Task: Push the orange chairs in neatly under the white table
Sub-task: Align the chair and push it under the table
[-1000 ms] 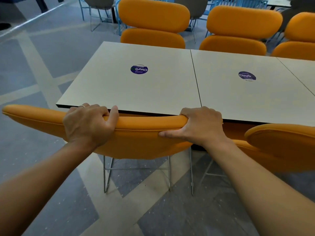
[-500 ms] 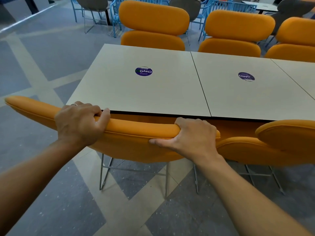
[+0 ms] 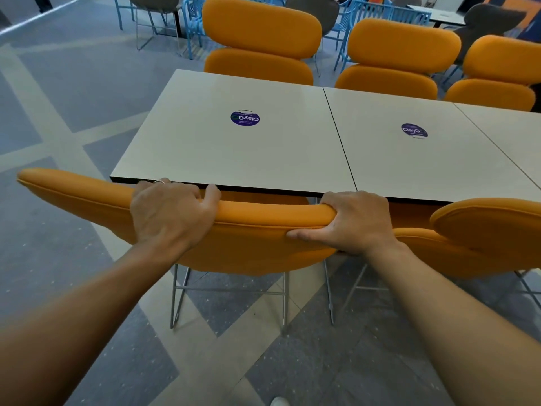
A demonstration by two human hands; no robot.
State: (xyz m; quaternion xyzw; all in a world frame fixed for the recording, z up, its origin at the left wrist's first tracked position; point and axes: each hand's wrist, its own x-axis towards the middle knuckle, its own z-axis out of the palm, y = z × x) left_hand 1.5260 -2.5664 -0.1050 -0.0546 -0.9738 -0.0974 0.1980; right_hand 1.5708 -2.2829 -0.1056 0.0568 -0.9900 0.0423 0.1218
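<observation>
The orange chair (image 3: 257, 244) has edged nearer the white bench (image 3: 234, 156), seat underneath; left hand (image 3: 169, 215) and right hand (image 3: 357, 224) both clench its padded top rim; light and wire-legged, it likely slides easily.

The chair back (image 3: 263, 230) stood just beside the surface (image 3: 234, 148) edge; another chair (image 3: 483, 230) crowded its right, open floor (image 3: 58, 244) lay left.

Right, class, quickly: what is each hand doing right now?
Left hand: grips the top edge of the orange chair.
Right hand: grips the same top edge, at its right end.
</observation>
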